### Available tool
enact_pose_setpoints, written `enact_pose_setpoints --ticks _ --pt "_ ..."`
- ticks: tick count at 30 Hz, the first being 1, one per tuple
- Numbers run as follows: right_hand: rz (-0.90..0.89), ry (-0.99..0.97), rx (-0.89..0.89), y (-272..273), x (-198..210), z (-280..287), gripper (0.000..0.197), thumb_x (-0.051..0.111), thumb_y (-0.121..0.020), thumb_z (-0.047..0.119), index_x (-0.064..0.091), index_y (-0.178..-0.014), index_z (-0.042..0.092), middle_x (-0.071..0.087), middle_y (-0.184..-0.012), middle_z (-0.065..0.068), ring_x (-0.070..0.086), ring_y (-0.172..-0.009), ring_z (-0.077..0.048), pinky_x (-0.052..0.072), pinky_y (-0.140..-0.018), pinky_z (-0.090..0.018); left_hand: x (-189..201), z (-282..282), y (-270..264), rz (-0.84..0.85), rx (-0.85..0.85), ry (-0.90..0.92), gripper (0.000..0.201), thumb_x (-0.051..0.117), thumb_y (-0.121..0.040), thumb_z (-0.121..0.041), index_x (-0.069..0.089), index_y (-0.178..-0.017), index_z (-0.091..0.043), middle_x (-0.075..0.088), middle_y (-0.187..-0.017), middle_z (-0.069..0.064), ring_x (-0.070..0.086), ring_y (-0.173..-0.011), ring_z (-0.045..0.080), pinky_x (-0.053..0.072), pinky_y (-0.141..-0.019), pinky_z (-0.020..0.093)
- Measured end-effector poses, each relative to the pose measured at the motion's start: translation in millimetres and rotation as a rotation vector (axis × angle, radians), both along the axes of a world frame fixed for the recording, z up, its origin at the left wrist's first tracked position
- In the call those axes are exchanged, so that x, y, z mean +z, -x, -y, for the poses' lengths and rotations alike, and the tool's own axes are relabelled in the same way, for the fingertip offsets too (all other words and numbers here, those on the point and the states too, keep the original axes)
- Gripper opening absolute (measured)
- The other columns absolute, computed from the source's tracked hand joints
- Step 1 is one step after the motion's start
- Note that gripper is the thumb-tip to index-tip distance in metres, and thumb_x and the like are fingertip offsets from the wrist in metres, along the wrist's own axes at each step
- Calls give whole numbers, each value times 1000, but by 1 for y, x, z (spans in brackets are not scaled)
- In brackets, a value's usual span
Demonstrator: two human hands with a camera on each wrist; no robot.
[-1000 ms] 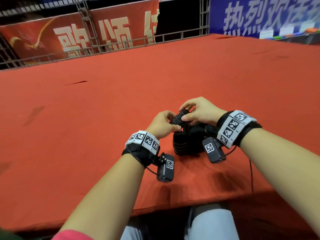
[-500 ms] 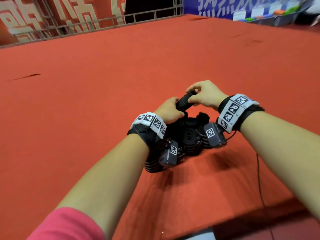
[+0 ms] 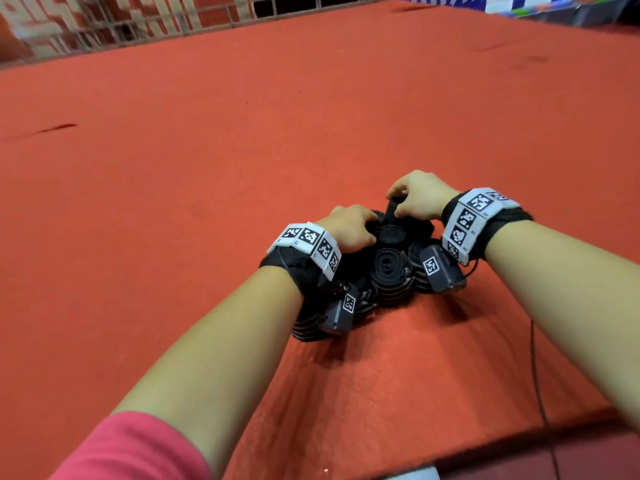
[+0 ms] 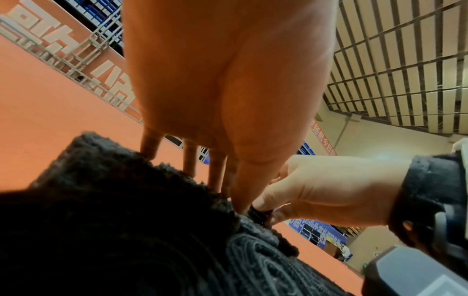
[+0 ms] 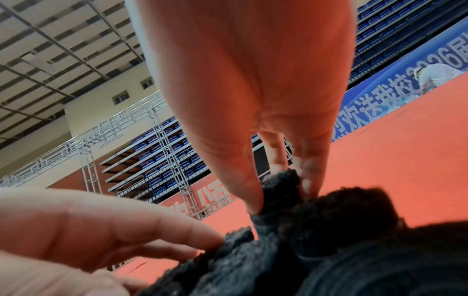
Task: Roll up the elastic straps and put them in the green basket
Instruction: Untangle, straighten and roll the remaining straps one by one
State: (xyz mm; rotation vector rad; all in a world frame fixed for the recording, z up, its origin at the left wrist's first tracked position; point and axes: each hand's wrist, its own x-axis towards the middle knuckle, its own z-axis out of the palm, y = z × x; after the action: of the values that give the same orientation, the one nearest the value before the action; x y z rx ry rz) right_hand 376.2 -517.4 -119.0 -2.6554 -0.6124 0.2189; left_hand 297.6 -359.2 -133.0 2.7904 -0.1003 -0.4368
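Several rolled black elastic straps (image 3: 389, 268) stand bunched together on the red table (image 3: 242, 150), just under my wrists. My right hand (image 3: 398, 206) pinches one small rolled strap (image 3: 392, 212) between thumb and fingers and holds it upright against the far side of the bunch; the right wrist view shows that rolled strap (image 5: 281, 188) in the pinch. My left hand (image 3: 369, 223) lies on the bunch, and its straight fingers (image 4: 190, 158) touch the fuzzy tops of the rolls (image 4: 113, 200). No green basket appears in any view.
The red table stretches bare far ahead and to both sides. Its front edge (image 3: 433, 459) runs close below my forearms. A thin black cable (image 3: 535, 375) trails from my right wrist over that edge. A metal railing (image 3: 138, 26) and banners stand beyond the table.
The small roll, held above the bunch between both hands, has come down against it. My left hand has let go and now lies on the rolls. The head view has tipped downward.
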Motion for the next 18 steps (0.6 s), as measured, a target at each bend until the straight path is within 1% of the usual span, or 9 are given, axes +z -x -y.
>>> enact_pose_setpoints --ticks 2,3,5,8,9,10,13,15,18 --pt "-12 21 21 0 -3 -3 42 75 -81 7 70 -122 13 69 -121 -6 62 -112 -24 45 -86 -25 1 -1 2 7 -2 -6 53 59 -92 -28 49 -144 -22 47 -147 6 40 -134 35 33 -113 40" --pt "-23 32 30 0 -5 -4 40 75 -82 8 70 -121 13 69 -119 -6 62 -110 -23 44 -85 -25 1 -1 2 14 0 3 54 59 -94 -27 46 -146 -21 47 -148 7 40 -135 34 32 -113 37" --pt "-59 52 44 0 -11 -6 34 73 -85 11 71 -118 15 71 -116 -6 63 -105 -22 42 -82 -24 3 -2 5 26 5 31 55 58 -96 -26 42 -148 -19 47 -149 8 41 -136 31 32 -112 31" --pt "-117 57 44 0 -17 -7 30 67 -89 11 72 -117 19 73 -113 -4 62 -96 -18 40 -79 -24 4 -2 8 5 16 75 55 56 -97 -26 41 -149 -18 50 -147 8 45 -134 28 36 -110 30" --pt "-124 55 38 1 -17 -6 31 66 -90 11 71 -119 20 72 -115 -4 62 -98 -18 40 -80 -23 4 -2 9 -5 19 85 55 56 -98 -26 40 -149 -18 50 -147 8 47 -134 26 37 -109 30" --pt "-128 55 31 2 -17 -6 35 65 -90 11 69 -124 20 70 -120 -4 62 -104 -19 40 -83 -23 5 -2 10 -15 24 93 55 55 -98 -26 40 -150 -19 50 -147 7 48 -133 25 37 -109 30" --pt "-134 60 21 9 -13 -7 48 62 -93 14 55 -141 18 59 -138 -5 54 -126 -23 40 -97 -26 7 -2 14 -28 27 108 53 54 -98 -25 40 -149 -19 50 -146 6 49 -131 23 38 -109 31" --pt "-134 54 15 15 -8 -7 54 63 -93 17 48 -145 18 54 -144 -6 51 -130 -25 39 -102 -29 10 -3 19 -15 50 112 52 54 -98 -26 41 -148 -19 51 -145 6 50 -130 23 39 -109 33" --pt "-105 30 3 29 4 -6 58 65 -92 22 46 -147 19 51 -146 -7 50 -131 -26 39 -101 -29 18 -5 32 24 90 90 51 54 -97 -28 43 -147 -21 53 -143 6 50 -129 26 41 -108 38"
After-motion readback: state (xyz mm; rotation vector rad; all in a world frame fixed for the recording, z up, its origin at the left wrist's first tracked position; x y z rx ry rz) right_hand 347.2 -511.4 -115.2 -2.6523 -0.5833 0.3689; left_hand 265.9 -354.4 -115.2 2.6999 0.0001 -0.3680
